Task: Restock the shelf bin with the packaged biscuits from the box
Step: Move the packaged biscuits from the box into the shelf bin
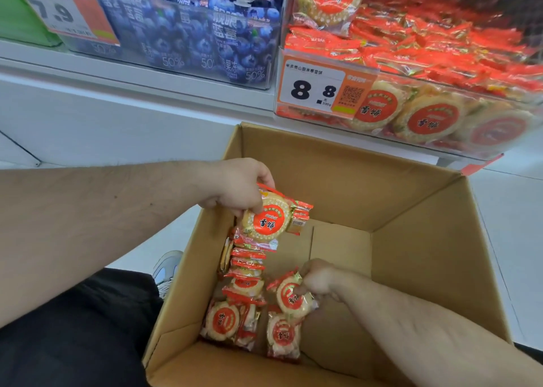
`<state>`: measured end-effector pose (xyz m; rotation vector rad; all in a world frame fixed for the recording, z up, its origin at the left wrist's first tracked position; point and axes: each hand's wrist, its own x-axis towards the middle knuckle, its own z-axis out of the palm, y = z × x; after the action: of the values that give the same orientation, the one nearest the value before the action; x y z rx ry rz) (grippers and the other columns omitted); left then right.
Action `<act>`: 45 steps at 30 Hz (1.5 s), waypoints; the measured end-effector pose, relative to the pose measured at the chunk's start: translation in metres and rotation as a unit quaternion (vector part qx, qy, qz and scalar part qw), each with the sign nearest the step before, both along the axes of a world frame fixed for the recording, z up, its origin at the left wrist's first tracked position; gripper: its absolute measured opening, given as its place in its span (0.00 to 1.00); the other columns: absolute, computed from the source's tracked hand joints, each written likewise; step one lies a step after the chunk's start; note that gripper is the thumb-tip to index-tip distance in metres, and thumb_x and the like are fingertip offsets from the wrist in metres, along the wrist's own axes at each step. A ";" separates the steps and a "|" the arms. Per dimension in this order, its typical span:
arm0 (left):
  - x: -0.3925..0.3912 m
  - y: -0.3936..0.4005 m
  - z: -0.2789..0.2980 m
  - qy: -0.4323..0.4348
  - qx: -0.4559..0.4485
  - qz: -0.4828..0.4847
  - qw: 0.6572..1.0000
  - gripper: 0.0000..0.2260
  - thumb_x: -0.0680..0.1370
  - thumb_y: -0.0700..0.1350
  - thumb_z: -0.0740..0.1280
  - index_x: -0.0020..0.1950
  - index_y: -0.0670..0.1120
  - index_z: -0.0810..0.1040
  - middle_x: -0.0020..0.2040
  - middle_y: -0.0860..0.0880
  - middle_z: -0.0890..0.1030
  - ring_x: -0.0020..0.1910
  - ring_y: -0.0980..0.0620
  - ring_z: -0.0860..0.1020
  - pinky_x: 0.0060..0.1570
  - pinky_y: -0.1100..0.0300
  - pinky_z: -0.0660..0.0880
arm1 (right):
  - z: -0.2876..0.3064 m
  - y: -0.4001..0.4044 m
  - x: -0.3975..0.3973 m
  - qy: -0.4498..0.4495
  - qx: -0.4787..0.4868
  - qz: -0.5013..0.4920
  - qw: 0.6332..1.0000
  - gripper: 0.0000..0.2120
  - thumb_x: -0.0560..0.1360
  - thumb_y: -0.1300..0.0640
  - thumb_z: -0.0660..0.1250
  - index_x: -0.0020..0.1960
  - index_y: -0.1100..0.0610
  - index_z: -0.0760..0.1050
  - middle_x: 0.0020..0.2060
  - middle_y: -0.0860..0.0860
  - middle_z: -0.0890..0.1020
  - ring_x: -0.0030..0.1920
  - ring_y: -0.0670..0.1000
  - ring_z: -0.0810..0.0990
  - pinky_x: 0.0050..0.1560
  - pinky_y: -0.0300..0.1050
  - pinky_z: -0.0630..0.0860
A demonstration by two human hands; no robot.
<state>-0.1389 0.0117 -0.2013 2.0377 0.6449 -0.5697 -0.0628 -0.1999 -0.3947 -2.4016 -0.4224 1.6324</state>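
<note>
Biscuit packs (235,304) lie heaped along the left side of the open cardboard box (411,239), the right half of its bottom showing bare. The left hand (238,188) pinches a bunch of packs (271,219) by the top edge, held up over the box's left wall, one round label facing us. Down inside, the right hand (318,279) has its fingers curled round another pack (291,298), just above the heap. Up right sits the shelf bin (440,116), clear-fronted, piled with the same red packs, an 8.8 price tag (316,88) on its front. Left of it, blue pouches (191,28) fill the next bin. A black trouser leg (73,328) and a shoe (167,266) show beside the box.
</note>
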 end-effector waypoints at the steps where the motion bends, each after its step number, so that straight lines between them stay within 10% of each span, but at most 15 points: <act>1: 0.000 0.000 0.002 -0.006 -0.011 0.008 1.000 0.17 0.74 0.36 0.71 0.57 0.52 0.75 0.56 0.46 0.78 0.50 0.48 0.81 0.41 0.58 0.81 | 0.019 -0.001 0.012 -0.006 0.022 -0.013 1.000 0.24 0.70 0.59 0.76 0.63 0.61 0.73 0.45 0.54 0.82 0.34 0.50 0.77 0.31 0.42 0.74; 5: -0.001 0.001 0.013 -0.035 -0.049 0.039 0.997 0.15 0.73 0.34 0.71 0.53 0.51 0.76 0.54 0.45 0.80 0.51 0.47 0.82 0.49 0.50 0.82 | 0.107 -0.012 0.052 0.012 0.153 -0.124 0.980 0.10 0.72 0.63 0.74 0.47 0.57 0.74 0.37 0.54 0.83 0.39 0.54 0.77 0.38 0.47 0.71; 12: 0.002 -0.003 0.038 -0.095 -0.080 0.073 0.990 0.14 0.74 0.33 0.70 0.52 0.51 0.77 0.51 0.46 0.82 0.50 0.48 0.82 0.47 0.55 0.81 | 0.239 -0.034 0.069 0.048 0.322 -0.231 0.917 0.26 0.66 0.60 0.72 0.63 0.65 0.73 0.53 0.60 0.83 0.54 0.58 0.81 0.68 0.59 0.70; 20: 0.005 -0.035 0.084 -0.181 -0.145 0.099 0.968 0.16 0.75 0.33 0.69 0.57 0.49 0.76 0.28 0.53 0.77 0.33 0.54 0.77 0.39 0.57 0.75 | 0.275 -0.028 0.046 0.046 0.418 -0.218 0.880 0.29 0.59 0.56 0.80 0.57 0.63 0.76 0.55 0.66 0.81 0.53 0.60 0.79 0.66 0.65 0.68; 27: 0.016 -0.061 0.117 -0.258 -0.252 0.155 0.920 0.17 0.75 0.34 0.67 0.63 0.45 0.75 0.55 0.41 0.82 0.50 0.45 0.80 0.52 0.48 0.77 | 0.294 -0.023 0.050 -0.008 0.494 -0.247 0.834 0.10 0.71 0.65 0.73 0.49 0.58 0.74 0.43 0.58 0.84 0.43 0.56 0.79 0.41 0.49 0.71; 37: 0.041 -0.068 0.155 -0.328 -0.173 0.120 0.921 0.20 0.74 0.41 0.73 0.62 0.51 0.70 0.54 0.48 0.82 0.51 0.51 0.83 0.50 0.56 0.78 | 0.331 -0.024 0.062 -0.033 0.515 -0.208 0.831 0.09 0.76 0.64 0.68 0.55 0.61 0.77 0.40 0.51 0.85 0.34 0.42 0.82 0.30 0.32 0.73; 45: 0.059 -0.014 0.171 -0.463 0.209 0.204 0.837 0.12 0.73 0.42 0.72 0.52 0.54 0.74 0.51 0.57 0.76 0.42 0.58 0.74 0.44 0.58 0.70 | 0.368 0.019 0.135 -0.216 0.523 -0.242 0.788 0.08 0.75 0.62 0.70 0.54 0.62 0.79 0.42 0.53 0.85 0.39 0.47 0.84 0.36 0.37 0.78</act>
<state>-0.0801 -0.0026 -0.0306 2.1447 0.5811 0.8586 0.0720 -0.1806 -0.0267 -1.7122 -0.5256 0.3714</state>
